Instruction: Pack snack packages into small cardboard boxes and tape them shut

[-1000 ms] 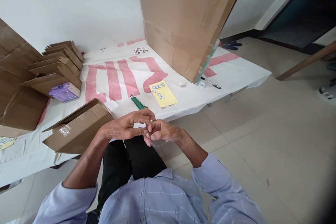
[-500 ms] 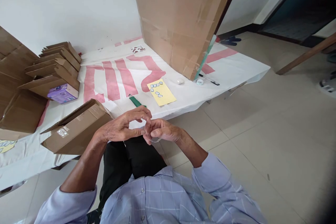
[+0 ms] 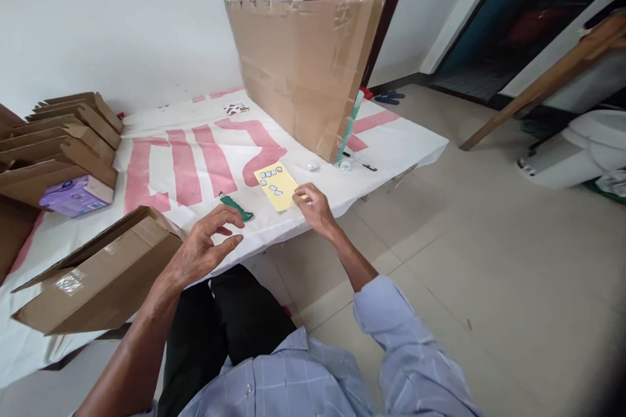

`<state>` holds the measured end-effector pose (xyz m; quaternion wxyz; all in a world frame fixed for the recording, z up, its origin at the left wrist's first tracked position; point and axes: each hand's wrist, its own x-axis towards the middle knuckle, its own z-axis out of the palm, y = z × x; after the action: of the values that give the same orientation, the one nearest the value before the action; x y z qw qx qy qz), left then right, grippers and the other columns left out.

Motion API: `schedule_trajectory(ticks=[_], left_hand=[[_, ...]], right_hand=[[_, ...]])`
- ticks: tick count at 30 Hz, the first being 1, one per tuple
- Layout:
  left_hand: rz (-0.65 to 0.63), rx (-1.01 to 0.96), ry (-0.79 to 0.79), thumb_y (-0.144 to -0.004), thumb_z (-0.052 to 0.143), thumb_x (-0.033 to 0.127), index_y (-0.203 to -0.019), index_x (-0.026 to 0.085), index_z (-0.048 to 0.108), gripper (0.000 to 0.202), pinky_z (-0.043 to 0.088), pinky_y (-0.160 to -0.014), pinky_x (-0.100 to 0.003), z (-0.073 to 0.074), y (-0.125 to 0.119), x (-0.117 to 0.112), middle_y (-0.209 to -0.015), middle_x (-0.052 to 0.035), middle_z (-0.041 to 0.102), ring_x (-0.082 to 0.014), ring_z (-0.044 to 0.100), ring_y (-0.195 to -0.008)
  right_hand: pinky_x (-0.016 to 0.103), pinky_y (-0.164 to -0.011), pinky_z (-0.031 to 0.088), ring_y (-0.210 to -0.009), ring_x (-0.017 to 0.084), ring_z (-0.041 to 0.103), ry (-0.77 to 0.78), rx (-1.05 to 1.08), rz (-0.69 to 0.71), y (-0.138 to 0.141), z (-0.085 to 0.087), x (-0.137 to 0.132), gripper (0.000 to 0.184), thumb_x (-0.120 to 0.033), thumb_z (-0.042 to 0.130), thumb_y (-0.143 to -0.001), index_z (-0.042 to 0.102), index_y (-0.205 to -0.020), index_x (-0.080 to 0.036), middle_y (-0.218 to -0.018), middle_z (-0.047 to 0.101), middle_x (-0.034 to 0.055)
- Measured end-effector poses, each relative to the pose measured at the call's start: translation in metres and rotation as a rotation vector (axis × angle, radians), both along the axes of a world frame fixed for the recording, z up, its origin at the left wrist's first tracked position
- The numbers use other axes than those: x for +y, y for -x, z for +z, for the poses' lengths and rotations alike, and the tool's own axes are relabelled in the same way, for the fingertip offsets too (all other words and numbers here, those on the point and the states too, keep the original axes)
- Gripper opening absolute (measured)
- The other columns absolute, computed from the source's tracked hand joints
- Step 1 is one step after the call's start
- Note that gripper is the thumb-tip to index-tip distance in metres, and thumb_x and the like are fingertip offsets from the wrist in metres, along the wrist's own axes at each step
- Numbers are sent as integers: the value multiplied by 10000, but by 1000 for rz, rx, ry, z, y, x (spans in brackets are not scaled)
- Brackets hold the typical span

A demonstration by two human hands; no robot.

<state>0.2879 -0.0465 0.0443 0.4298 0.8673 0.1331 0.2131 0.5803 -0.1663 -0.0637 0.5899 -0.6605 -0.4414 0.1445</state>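
Note:
My left hand (image 3: 208, 244) hovers at the table's front edge with thumb and fingers apart, holding nothing. Just beyond its fingertips lies a green utility knife (image 3: 238, 206). My right hand (image 3: 316, 210) is at the right edge of a yellow card (image 3: 275, 187), fingers curled and pinched together. What that pinch holds, if anything, is too small to make out; whether the fingertips touch the card I cannot tell. Small white pieces with dark outlines sit on the card. To the left of my left hand, a cardboard box (image 3: 105, 273) lies tilted with a flap raised.
On the white and pink table cover (image 3: 229, 143) stands a tall cardboard panel (image 3: 298, 65). Near its foot are a tape roll (image 3: 345, 166) and a black pen (image 3: 362, 161). A purple box (image 3: 75, 195) and several folded cartons (image 3: 73, 133) are at left. A white bucket (image 3: 577, 150) stands right.
My hands were together over my lap and have separated. The right one moved up and outward to the yellow card, the left toward the utility knife. The view has shifted right.

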Motion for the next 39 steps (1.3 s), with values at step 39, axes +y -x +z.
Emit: schedule_trajectory(ticks=[39], left_hand=[[254,-417,-92,-1025,764,166,-1335,291,773,334,627,-880,-301,-21,109,-47,-1294,-98,713,-195,709,-1119]], right_hand=[[427,-981,571,-1108,254,686,205,203,1038,173,121,19,405,-604,841,-946,757,-840,-222,-1140,735,82]])
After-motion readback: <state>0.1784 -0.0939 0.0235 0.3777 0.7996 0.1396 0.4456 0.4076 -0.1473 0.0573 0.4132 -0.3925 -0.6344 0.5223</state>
